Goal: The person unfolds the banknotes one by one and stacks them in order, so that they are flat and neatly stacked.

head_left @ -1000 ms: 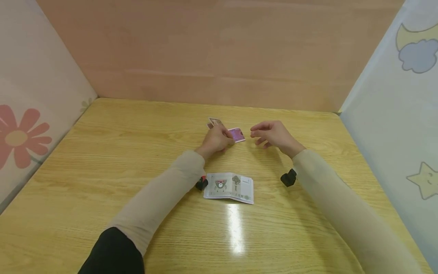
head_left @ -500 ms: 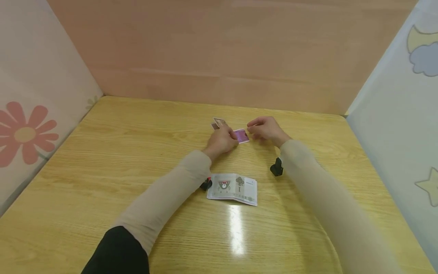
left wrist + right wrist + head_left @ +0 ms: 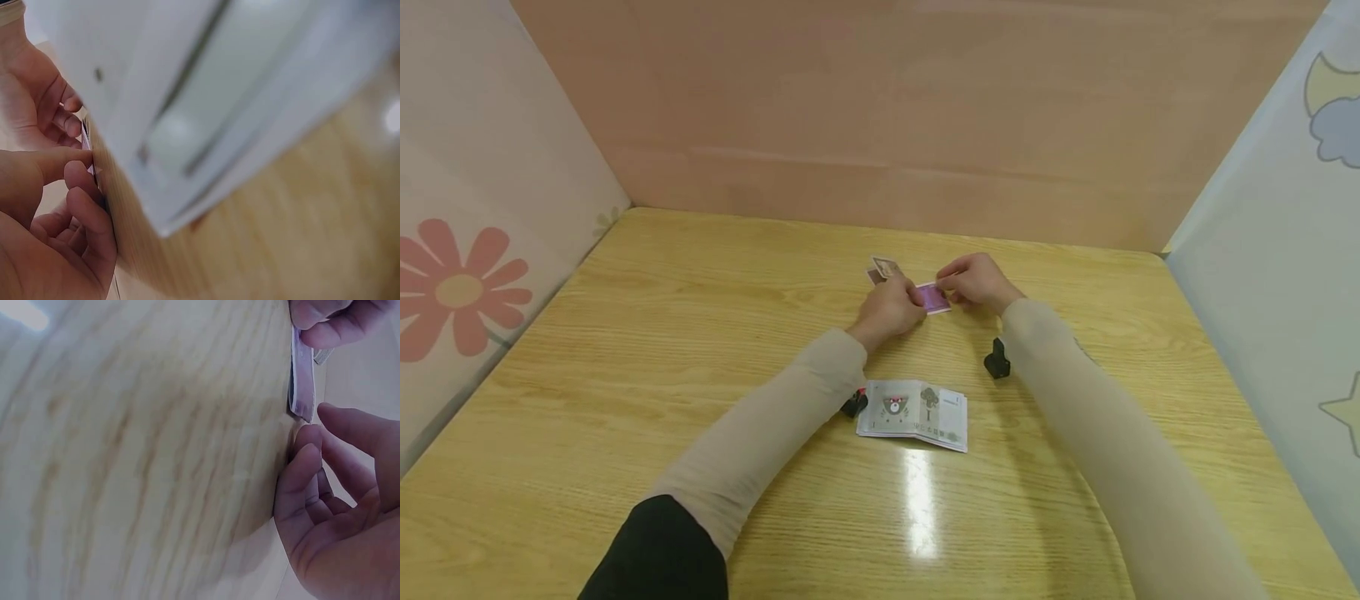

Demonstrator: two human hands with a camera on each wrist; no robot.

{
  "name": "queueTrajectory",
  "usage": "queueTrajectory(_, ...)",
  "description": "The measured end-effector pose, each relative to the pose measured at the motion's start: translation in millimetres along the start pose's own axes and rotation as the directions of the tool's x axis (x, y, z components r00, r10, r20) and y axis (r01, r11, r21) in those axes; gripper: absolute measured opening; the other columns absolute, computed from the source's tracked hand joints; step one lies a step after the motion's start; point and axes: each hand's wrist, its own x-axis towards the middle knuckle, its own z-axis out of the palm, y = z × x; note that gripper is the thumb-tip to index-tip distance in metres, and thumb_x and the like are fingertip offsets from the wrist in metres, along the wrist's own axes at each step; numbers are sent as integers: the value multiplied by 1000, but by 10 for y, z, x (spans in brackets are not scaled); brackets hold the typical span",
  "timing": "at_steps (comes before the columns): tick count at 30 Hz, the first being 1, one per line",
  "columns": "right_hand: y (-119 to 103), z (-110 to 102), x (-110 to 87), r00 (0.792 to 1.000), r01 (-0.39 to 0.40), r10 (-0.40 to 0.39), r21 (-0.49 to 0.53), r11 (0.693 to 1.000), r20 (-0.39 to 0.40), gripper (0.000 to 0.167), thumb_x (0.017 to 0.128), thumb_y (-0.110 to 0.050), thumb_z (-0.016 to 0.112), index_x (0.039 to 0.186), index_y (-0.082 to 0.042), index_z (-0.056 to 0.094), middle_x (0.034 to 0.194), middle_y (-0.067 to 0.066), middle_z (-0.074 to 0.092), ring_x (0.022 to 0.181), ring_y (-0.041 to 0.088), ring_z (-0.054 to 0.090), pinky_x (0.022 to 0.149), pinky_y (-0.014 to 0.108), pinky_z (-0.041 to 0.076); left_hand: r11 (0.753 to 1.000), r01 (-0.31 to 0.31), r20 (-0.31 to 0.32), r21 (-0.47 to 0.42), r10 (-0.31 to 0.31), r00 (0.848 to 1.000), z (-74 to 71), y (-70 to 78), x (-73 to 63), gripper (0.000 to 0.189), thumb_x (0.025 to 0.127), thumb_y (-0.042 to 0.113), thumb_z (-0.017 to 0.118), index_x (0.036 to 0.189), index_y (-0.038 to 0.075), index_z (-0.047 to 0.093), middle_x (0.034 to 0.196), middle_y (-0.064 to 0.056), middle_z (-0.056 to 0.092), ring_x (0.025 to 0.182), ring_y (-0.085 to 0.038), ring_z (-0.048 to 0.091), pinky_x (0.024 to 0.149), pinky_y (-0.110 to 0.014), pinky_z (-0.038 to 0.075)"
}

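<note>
A purple banknote (image 3: pixel 933 299), apparently play money, lies near the far middle of the wooden table. My left hand (image 3: pixel 889 310) pinches its left end between thumb and fingers, as the right wrist view also shows on the purple note (image 3: pixel 304 372). Beyond the left knuckles, brownish notes (image 3: pixel 886 267) stick up at an angle; how they sit under the hand is hidden. My right hand (image 3: pixel 979 282) is at the purple note's right end. There, in the right wrist view, the thumb (image 3: pixel 350 425) and index finger stand apart, close to the note's edge.
Nearer to me lies a folded stack of pale grey banknotes (image 3: pixel 913 415), big and blurred in the left wrist view. Black wrist cameras (image 3: pixel 997 360) hang under both sleeves. A pinkish back wall (image 3: pixel 887 125) and patterned side panels (image 3: pixel 1285 250) bound the table (image 3: pixel 625 333).
My right hand has moved left, from well clear of the purple banknote to its right end. The left hand keeps its hold. The head view has shifted slightly.
</note>
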Motion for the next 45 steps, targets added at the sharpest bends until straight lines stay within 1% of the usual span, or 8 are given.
queueTrajectory(11, 0, 14, -5, 1000, -15, 15, 3, 1000, -24, 22, 96, -10, 68, 114, 3, 67, 85, 8, 68, 69, 13, 60, 57, 24, 51, 1000, -12, -1, 25, 12, 1000, 17, 6, 12, 10, 92, 20, 75, 94, 14, 67, 91, -1, 66, 80, -20, 58, 69, -32, 45)
queueTrajectory(17, 35, -21, -18, 1000, 0, 1, 29, 1000, -31, 25, 96, -11, 69, 116, 3, 66, 91, 12, 71, 67, 12, 62, 57, 26, 52, 998, -42, -10, 35, 42, 999, 9, -22, 13, 11, 91, 20, 75, 93, 12, 66, 87, -3, 65, 79, -20, 57, 70, -32, 44)
queueTrajectory(22, 70, -82, -58, 1000, 8, -5, 110, 994, -26, 26, 95, -10, 69, 117, 4, 64, 93, 11, 71, 68, 12, 63, 58, 27, 52, 997, -79, 17, -23, 80, 997, -31, -49, 8, 13, 90, 19, 75, 92, 9, 66, 86, -3, 64, 77, -19, 57, 67, -30, 43)
queueTrajectory(25, 77, -120, -106, 1000, 8, -6, 147, 989, -16, 28, 97, -12, 68, 120, 3, 63, 95, 9, 72, 73, 13, 65, 64, 28, 52, 990, -65, 60, -128, 73, 996, -53, -85, 3, 15, 91, 18, 76, 94, 7, 66, 83, -5, 62, 70, -17, 56, 61, -27, 44)
queueTrajectory(29, 97, -159, -174, 1000, 12, -11, 182, 983, -4, 30, 98, -16, 66, 123, 0, 62, 100, 7, 71, 81, 15, 65, 72, 32, 52, 959, -10, 98, -282, 39, 994, -81, -143, -17, 18, 92, 16, 76, 99, 5, 65, 80, -7, 62, 57, -14, 56, 51, -24, 46)
queueTrajectory(35, 97, -200, -270, 999, 46, -37, 236, 971, -40, 28, 98, -18, 68, 120, -2, 63, 103, 6, 71, 82, 18, 61, 73, 32, 53, 895, -3, 57, -447, 32, 998, -229, -171, -111, 22, 94, 20, 74, 109, 6, 66, 98, -11, 67, 58, -21, 62, 51, -31, 52)
queueTrajectory(39, 58, -202, -364, 996, 86, -71, 284, 955, -62, 26, 99, -17, 67, 118, -1, 63, 102, 6, 67, 82, 17, 60, 68, 29, 52, 859, -30, 28, -512, 51, 998, -359, -180, -182, 30, 96, 23, 72, 118, 5, 65, 105, -9, 68, 62, -26, 65, 53, -31, 51)
queueTrajectory(45, -8, -165, -558, 988, 151, -141, 367, 918, -56, 22, 97, -15, 69, 115, -2, 64, 99, 5, 66, 79, 17, 59, 61, 26, 49, 811, -39, 45, -583, 81, 996, -493, -191, -298, 36, 97, 26, 71, 126, 6, 63, 111, -8, 68, 65, -26, 66, 57, -29, 53)
